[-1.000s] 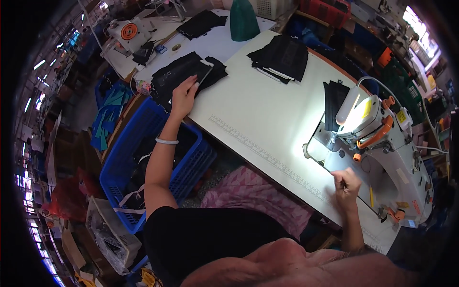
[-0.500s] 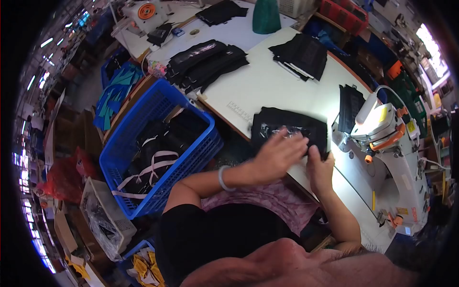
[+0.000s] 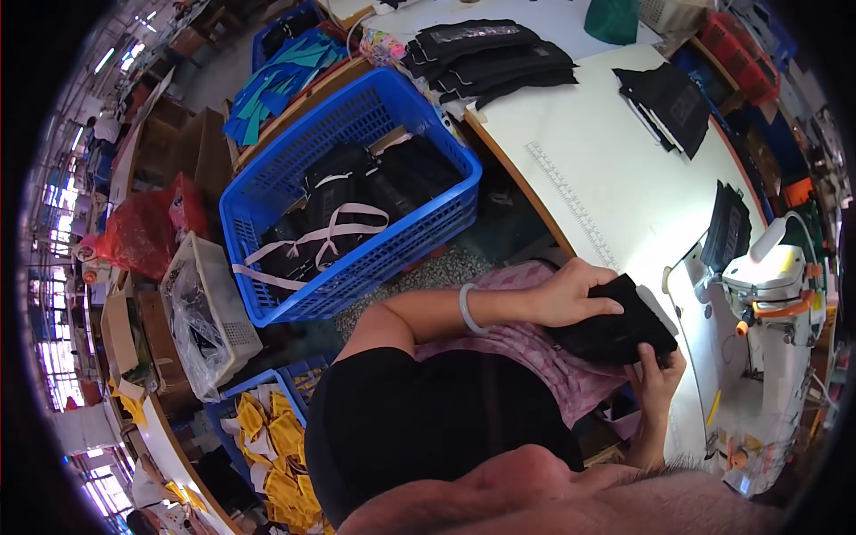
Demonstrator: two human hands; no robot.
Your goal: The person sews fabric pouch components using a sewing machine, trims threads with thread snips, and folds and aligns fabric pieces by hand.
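A black fabric piece [image 3: 611,325] is held up at the table's near edge, over my lap. My left hand [image 3: 578,296] grips its upper left part, thumb lying across the cloth. At its lower right edge, my right hand [image 3: 658,370] pinches it between thumb and fingers. A pale strip shows along the piece's right side. Just to the right stands a white sewing machine [image 3: 765,276] with its lamp lit. A small bundle of black pieces [image 3: 727,227] lies on the table beside the machine's head.
The white table [image 3: 571,143] bears a stack of black pieces [image 3: 495,62] and another black pile [image 3: 669,107]. To my left stands a blue basket [image 3: 357,267] with black pieces and pink straps. Behind it is a pale crate [image 3: 234,332]; yellow cloth [image 3: 276,446] lies lower left.
The black fabric piece has come off the tabletop toward my body, and both hands now grip it. My left hand was over it before. The view has swung left.
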